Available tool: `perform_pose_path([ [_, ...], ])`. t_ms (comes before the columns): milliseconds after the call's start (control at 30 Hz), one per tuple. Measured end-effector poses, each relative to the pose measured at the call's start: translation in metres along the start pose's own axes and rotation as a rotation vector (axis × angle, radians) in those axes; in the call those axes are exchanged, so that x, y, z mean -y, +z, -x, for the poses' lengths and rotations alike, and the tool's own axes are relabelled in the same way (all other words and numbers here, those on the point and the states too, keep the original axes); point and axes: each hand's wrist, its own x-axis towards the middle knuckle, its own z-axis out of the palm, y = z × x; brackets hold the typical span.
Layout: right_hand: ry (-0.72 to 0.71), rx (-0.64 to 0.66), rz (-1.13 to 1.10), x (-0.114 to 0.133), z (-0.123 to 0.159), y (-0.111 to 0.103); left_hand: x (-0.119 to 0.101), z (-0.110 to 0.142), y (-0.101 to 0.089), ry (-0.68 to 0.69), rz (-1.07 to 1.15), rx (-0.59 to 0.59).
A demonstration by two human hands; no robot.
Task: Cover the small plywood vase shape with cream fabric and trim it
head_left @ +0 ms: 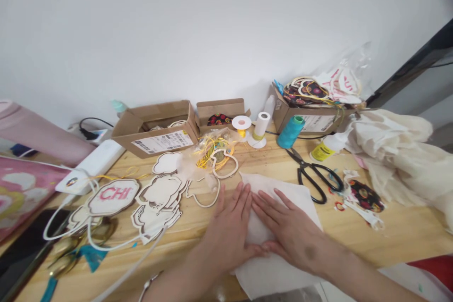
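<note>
A piece of white cloth lies spread on the wooden table before me. Pressed on its left side is my left hand, palm down with fingers stretched out. Beside it my right hand rests flat on the cloth, fingers spread, and the two thumbs meet near the middle. Neither hand grips anything. Just past the cloth's right edge lie black-handled scissors, blades pointing away. Left of my fingers is a thin wooden outline frame, with another pear-shaped frame behind it.
Cloud-shaped wooden pieces and a "CHI" plaque lie left, among white cables. Cardboard boxes line the wall. Behind the scissors stand a teal thread spool and a glue bottle. Crumpled cream fabric covers the right. A phone lies far left.
</note>
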Motion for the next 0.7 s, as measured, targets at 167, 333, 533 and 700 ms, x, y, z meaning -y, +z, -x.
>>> perform_pose_path([
  [167, -0.107, 0.132, -0.119, -0.013, 0.006, -0.024, 0.008, 0.002, 0.002, 0.045, 0.058, 0.023],
  [333, -0.066, 0.138, -0.129, -0.007, -0.004, -0.019, 0.008, 0.002, 0.006, 0.011, 0.064, -0.001],
  [533, -0.160, 0.203, -0.213, -0.003, -0.002, -0.026, 0.001, 0.001, 0.009, -0.013, 0.049, -0.013],
  [700, -0.032, 0.163, -0.185, -0.010, 0.001, -0.013, -0.006, 0.001, 0.013, 0.079, 0.077, 0.002],
])
